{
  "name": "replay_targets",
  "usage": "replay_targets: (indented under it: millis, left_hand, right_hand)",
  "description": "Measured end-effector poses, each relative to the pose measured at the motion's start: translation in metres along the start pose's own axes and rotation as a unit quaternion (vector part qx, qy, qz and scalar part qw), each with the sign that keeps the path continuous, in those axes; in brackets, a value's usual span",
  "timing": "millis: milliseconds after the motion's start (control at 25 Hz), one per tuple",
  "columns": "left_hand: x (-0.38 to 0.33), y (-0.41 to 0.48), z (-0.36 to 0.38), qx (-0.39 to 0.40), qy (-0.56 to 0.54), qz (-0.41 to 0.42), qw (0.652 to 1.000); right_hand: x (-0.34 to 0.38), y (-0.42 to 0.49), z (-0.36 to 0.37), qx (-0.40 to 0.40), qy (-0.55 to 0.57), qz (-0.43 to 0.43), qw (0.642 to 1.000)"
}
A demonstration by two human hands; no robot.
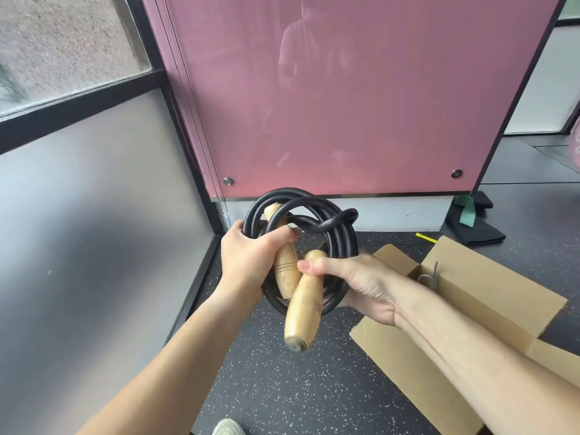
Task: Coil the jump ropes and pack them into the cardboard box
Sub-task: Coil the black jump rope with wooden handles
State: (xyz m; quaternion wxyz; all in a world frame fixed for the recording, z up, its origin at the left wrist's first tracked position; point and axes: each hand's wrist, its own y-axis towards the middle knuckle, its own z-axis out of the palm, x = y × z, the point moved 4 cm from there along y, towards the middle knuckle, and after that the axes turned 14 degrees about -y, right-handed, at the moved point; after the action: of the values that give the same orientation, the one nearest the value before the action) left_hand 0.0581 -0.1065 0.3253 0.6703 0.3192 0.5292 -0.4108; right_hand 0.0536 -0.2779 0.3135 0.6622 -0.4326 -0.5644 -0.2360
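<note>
A black jump rope (340, 243) with two pale wooden handles is wound into a coil and held in the air in front of me. My left hand (248, 262) grips the coil's left side together with one handle (285, 271). My right hand (361, 284) holds the coil's right side, its thumb pressing on the second handle (303, 306), which points down toward me. One loop end twists across the top of the coil. The open cardboard box (483, 290) lies on the floor to the right, under my right forearm; a thin grey rope shows inside it.
A pink panel (345, 105) stands straight ahead, with a grey frosted wall (94, 215) on the left. The floor is dark speckled rubber (282, 387). Black fabric with a green band (470, 215) and a yellow stick (425, 237) lie behind the box. A shoe tip (227, 427) shows at the bottom.
</note>
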Motion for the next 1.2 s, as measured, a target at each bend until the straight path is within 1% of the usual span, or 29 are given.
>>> replay_targets:
  millis: [120,160,200,240,280,360,480,560,600,680,720,800,880,920,960,1000,1080,1120,1160,1200]
  left_hand:
    - [-0.002,-0.002,0.001,-0.022,0.005,0.018,1.000]
    - [-0.003,-0.005,0.003,-0.028,0.018,0.033,0.999]
    - [-0.004,-0.009,0.004,-0.035,0.032,0.053,0.997]
    - [-0.005,-0.012,0.005,-0.046,0.048,0.072,0.995]
    - [-0.007,-0.014,0.004,-0.056,0.062,0.090,0.992]
    - [-0.010,-0.017,0.005,-0.065,0.075,0.116,0.988]
    - [-0.010,-0.023,0.010,-0.053,0.099,0.150,0.982]
    - [-0.010,-0.025,0.014,-0.046,0.122,0.157,0.979]
    - [-0.012,-0.022,0.013,-0.046,0.134,0.161,0.977]
    - [-0.018,-0.008,0.004,-0.048,0.142,0.162,0.975]
    - [-0.020,-0.001,-0.001,-0.050,0.135,0.157,0.977]
    - [-0.014,0.008,-0.008,-0.046,0.113,0.127,0.984]
    - [0.003,0.010,-0.007,-0.028,0.093,0.067,0.993]
    - [0.011,0.010,-0.005,-0.016,0.076,0.034,0.996]
    - [0.016,0.011,-0.002,-0.003,0.053,0.006,0.999]
    - [0.019,0.013,0.000,0.003,0.026,-0.018,0.999]
    - [0.023,0.014,0.003,-0.015,-0.032,-0.049,0.998]
    - [0.024,0.012,0.004,-0.032,-0.066,-0.055,0.996]
    - [0.027,0.008,0.006,-0.048,-0.098,-0.055,0.993]
    - [0.029,0.003,0.008,-0.065,-0.119,-0.052,0.989]
  right_hand:
    - [-0.007,0.004,0.003,-0.018,0.066,0.053,0.996]
    - [-0.010,0.007,0.003,-0.045,0.088,0.056,0.994]
    - [-0.012,0.009,0.000,-0.091,0.089,0.049,0.991]
    - [-0.012,0.010,-0.003,-0.142,0.059,0.033,0.988]
    - [-0.011,0.009,-0.006,-0.191,-0.003,0.016,0.982]
    - [-0.007,0.005,-0.008,-0.247,-0.166,-0.020,0.954]
    - [-0.008,0.007,-0.005,-0.239,-0.364,-0.028,0.900]
    - [-0.011,0.008,-0.006,-0.232,-0.483,-0.025,0.844]
    - [-0.008,0.006,-0.009,-0.217,-0.513,-0.033,0.830]
    - [0.005,-0.002,-0.023,-0.171,-0.515,-0.075,0.837]
    - [0.012,-0.008,-0.034,-0.152,-0.532,-0.096,0.827]
    - [0.020,-0.018,-0.055,-0.131,-0.607,-0.114,0.776]
    - [0.021,-0.027,-0.067,-0.124,-0.681,-0.135,0.709]
    - [0.020,-0.031,-0.070,-0.126,-0.697,-0.146,0.691]
    - [0.018,-0.035,-0.074,-0.136,-0.687,-0.159,0.695]
    - [0.016,-0.038,-0.079,-0.148,-0.651,-0.162,0.727]
    - [0.011,-0.042,-0.078,-0.148,-0.488,-0.158,0.846]
    - [0.008,-0.041,-0.066,-0.137,-0.416,-0.166,0.883]
    - [0.006,-0.040,-0.049,-0.135,-0.373,-0.175,0.901]
    - [0.002,-0.036,-0.032,-0.137,-0.344,-0.178,0.912]
